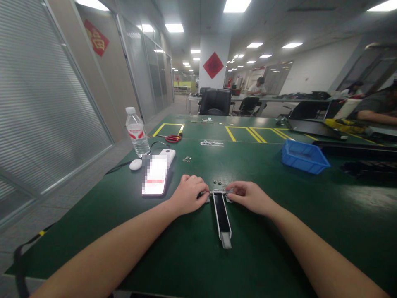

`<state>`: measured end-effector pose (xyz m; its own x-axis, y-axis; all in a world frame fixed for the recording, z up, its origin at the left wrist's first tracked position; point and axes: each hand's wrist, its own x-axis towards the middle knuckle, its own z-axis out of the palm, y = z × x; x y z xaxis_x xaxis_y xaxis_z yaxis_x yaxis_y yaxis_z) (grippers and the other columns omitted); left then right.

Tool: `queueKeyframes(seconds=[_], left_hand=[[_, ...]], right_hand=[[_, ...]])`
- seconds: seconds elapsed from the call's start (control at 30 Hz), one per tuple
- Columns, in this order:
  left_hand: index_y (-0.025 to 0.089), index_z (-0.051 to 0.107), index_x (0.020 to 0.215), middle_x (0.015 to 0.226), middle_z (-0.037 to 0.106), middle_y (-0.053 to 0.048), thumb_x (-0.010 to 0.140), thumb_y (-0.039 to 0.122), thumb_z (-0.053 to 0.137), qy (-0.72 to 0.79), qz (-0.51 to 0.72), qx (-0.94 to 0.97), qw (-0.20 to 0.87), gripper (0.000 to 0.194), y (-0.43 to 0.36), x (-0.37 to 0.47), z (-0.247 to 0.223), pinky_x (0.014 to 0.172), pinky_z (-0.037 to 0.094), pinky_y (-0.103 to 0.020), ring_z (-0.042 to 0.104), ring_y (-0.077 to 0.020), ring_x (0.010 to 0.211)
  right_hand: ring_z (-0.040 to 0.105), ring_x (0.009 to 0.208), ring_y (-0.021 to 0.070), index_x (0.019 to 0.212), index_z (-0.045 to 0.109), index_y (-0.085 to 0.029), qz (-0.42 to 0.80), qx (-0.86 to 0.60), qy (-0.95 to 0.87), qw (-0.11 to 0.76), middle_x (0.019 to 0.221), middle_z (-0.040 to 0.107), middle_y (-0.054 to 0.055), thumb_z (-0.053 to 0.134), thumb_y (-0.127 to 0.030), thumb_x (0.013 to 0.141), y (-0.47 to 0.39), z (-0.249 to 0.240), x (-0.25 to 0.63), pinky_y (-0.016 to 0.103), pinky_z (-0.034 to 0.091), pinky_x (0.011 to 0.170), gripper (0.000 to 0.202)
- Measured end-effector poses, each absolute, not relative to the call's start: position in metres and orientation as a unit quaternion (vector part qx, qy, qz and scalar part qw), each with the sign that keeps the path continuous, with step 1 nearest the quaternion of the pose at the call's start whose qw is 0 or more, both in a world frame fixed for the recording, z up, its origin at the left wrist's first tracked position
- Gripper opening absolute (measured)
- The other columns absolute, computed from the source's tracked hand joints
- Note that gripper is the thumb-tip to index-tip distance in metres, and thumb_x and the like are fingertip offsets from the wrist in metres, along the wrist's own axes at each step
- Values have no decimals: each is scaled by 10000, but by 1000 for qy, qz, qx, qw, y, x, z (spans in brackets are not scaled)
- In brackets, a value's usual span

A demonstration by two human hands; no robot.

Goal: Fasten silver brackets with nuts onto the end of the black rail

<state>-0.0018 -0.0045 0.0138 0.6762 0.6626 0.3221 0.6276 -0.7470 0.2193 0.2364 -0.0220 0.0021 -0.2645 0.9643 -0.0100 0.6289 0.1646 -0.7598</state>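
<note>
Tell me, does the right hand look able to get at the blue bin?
Probably yes: I see nothing standing between the right hand and the blue bin, just green tabletop, though that hand is beside the white-framed strip.

Smooth black panel [221,212], plastic bin [300,162] (tabletop [362,203] faintly glossy).

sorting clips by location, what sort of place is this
Probably an open-plan office used as a workshop: a green worktable with yellow lines, a black office chair, and slatted blinds.

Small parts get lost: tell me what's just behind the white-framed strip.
Behind the strip lie two small metal pieces; whatever the left hand and right hand cover cannot be seen.
</note>
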Motion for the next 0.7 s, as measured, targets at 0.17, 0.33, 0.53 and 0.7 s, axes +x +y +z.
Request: queueKeyframes(seconds=[0.17, 0.33, 0.53, 0.7], left_hand=[[192, 605, 838, 857, 603, -11, 838, 244, 500, 365, 198, 909, 36, 118, -5, 0, 10, 778, 279, -350, 511, -180, 864], [193, 600, 849, 875, 605, -16, 840, 246, 492, 373, 189, 908, 32, 120, -7, 2, 11, 795, 274, -356, 508, -187, 882], [193, 600, 852, 879, 605, -19, 844, 243, 481, 379, 186, 906, 28, 129, -8, 3, 13, 783, 273, -354, 509, -189, 881], [195, 605, 849, 872, 603, -14, 844, 251, 485, 384, 186, 904, 31, 133, -9, 3, 13, 788, 270, -356, 508, -184, 877]], right_hand=[[457, 543, 107, 918, 685, -209, 247, -544, -770, 225, 641, 535, -17, 584, -329, 786, -29, 11, 231, 239, 355, 543, 205], [460, 566, 117, 932, 684, -202, 217, -544, -784, 207, 648, 547, -9, 570, -338, 798, -30, 13, 229, 240, 351, 558, 223], [454, 553, 111, 940, 676, -188, 219, -541, -787, 200, 627, 532, -15, 556, -328, 813, -29, 11, 228, 234, 347, 548, 224], [447, 542, 102, 947, 677, -189, 236, -537, -784, 204, 625, 527, -21, 559, -335, 808, -28, 10, 230, 228, 350, 542, 234]])
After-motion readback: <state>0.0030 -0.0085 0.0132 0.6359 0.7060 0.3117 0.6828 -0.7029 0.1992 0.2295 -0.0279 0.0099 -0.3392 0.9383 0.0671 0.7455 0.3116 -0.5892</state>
